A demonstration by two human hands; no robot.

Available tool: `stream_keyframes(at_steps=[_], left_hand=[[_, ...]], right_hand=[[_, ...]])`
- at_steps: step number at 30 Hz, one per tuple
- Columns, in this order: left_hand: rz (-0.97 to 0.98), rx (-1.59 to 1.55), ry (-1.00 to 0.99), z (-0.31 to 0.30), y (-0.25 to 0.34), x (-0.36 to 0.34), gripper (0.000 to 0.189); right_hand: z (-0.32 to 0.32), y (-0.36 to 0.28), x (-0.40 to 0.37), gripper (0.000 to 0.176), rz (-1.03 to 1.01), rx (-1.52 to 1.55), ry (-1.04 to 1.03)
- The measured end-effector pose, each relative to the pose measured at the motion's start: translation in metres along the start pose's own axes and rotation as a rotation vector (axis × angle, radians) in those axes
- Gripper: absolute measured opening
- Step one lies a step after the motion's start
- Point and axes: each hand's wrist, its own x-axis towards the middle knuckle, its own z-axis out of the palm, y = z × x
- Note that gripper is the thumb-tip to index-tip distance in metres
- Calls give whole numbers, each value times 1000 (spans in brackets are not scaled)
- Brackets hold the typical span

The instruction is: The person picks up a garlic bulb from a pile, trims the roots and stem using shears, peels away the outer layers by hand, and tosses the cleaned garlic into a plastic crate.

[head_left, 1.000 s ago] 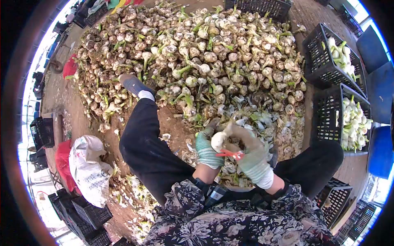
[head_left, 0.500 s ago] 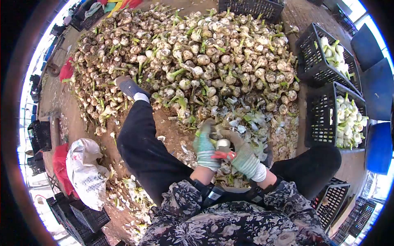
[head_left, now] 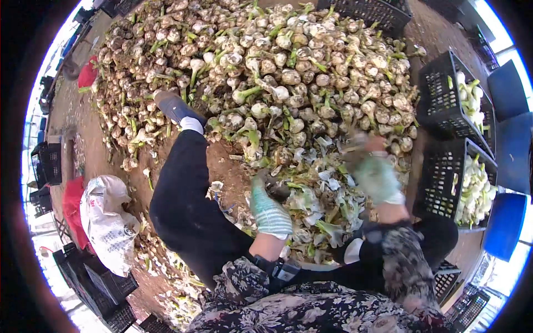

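My left hand (head_left: 269, 208), in a green-and-white striped glove with dark fingertips, hovers over the loose peelings (head_left: 311, 205) between my legs. Its fingers and thumb are apart, and no bulb shows in them. Further right, my right hand (head_left: 376, 172), gloved the same way, reaches to the near right edge of the heap of garlic bulbs (head_left: 311, 72). Motion smears its fingers, and a reddish patch shows beside them; what it holds, if anything, I cannot make out. The heaped bulbs are soil-stained, with short green stems.
Two black crates (head_left: 444, 180) on the right hold cleaner white garlic (head_left: 476, 191), with blue containers (head_left: 504, 227) beside them. A white sack (head_left: 108, 225) lies at left near stacked black crates (head_left: 100, 283). My shoe (head_left: 175, 106) rests against the heap.
My hands have come apart. The right one has swung right and forward to the heap; the left has moved slightly left. The white bulb between them is no longer visible there.
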Motion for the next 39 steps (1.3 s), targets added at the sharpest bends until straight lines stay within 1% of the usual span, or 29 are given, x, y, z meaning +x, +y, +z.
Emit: stream_keyframes(at_steps=[1, 2, 4, 6, 7, 8, 10, 11, 12, 14, 15, 16, 18, 19, 20, 21, 23, 24, 26, 27, 28, 30, 31, 32, 34, 35, 36, 38, 39], left_hand=[[18, -1, 25, -1, 3, 6, 26], [36, 0, 52, -4, 5, 12, 25], [47, 6, 62, -11, 6, 22, 23], [46, 44, 79, -19, -2, 27, 23], [75, 84, 30, -20, 0, 25, 25], [76, 82, 38, -18, 2, 25, 25], [102, 95, 47, -19, 6, 23, 24], [94, 108, 30, -21, 7, 23, 26], [89, 98, 24, -20, 8, 24, 26], [-66, 130, -9, -23, 4, 22, 28], [-229, 95, -128, -28, -3, 25, 34], [-232, 93, -141, -23, -4, 18, 34], [-536, -5, -541, -12, -4, 1, 42], [-516, 31, -616, -13, -4, -4, 50], [-511, 39, -629, -13, -2, -11, 50], [-525, -4, -679, -14, 0, -19, 51], [-517, -53, -705, -16, 0, -28, 52], [-516, -44, -716, -16, 1, -31, 52], [-328, 0, -795, -10, 4, -39, 44], [-136, 110, -760, -5, 6, -45, 50], [26, 289, -722, -5, 5, -44, 58], [382, 483, -794, -10, -13, -39, 64], [469, 583, -800, -9, -11, -44, 68], [466, 583, -811, -8, -12, -46, 68], [572, 604, -909, -10, -12, -49, 70], [699, 723, -904, -11, -10, -50, 73], [698, 725, -901, -11, -10, -51, 73], [788, 758, -883, -11, -10, -51, 74], [834, 803, -896, -12, -11, -47, 74]], right_hand=[[44, 27, 19, 33, 82, -592, 163], [31, 69, 50, 30, -52, -934, 115], [28, 124, 99, 38, 119, -1202, -196], [76, 137, 100, 51, 221, -2398, -389], [46, 158, 111, 66, 24, -2399, -412], [47, 155, 114, 66, 28, -2398, -421], [47, 146, 114, 69, 242, -1924, -253], [37, 145, 104, 72, 170, -1636, -33], [7, 143, 106, 60, 318, -1209, 67], [31, 91, 61, 57, 533, -285, 31], [43, 75, 35, 52, 522, -186, 26], [51, 65, 13, 47, 504, -86, 16], [46, 67, -24, 52, 435, 120, -49], [48, 63, -28, 55, 427, -77, -75], [50, 60, -33, 59, 415, -272, -98], [54, 56, -38, 59, 402, -271, -104], [69, 47, -51, 57, 141, -502, -133], [82, 42, -59, 57, 128, -499, -134], [109, 32, -74, 56, -125, -621, 17], [94, 28, -77, 52, -211, -560, -83], [98, 24, -81, 52, -226, -561, -78], [111, 20, -87, 50, -171, -788, -15], [109, 36, -86, 49, -436, -780, -48], [105, 36, -88, 49, -445, -782, -40], [104, 34, -92, 50, -218, -684, 12], [94, 39, -92, 49, -277, -702, -31], [90, 37, -91, 49, -273, -701, -31], [86, 32, -89, 51, -173, -1099, 9], [77, 38, -87, 54, -158, -544, -75]])
